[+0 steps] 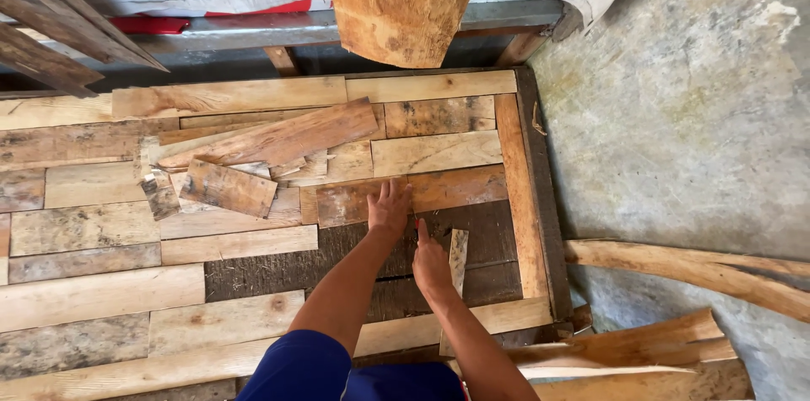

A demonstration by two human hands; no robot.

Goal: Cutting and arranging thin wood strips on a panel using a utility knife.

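The left hand lies flat, fingers spread, on a reddish-brown plank set in the patchwork wooden panel. Just below that plank, the right hand rests open against a narrow pale wood strip. Loose offcuts lie piled to the plank's left.

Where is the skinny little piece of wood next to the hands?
In the head view, the thin wood strip lies on the dark gap of the plank panel, right beside the right hand, toward the panel's right edge.
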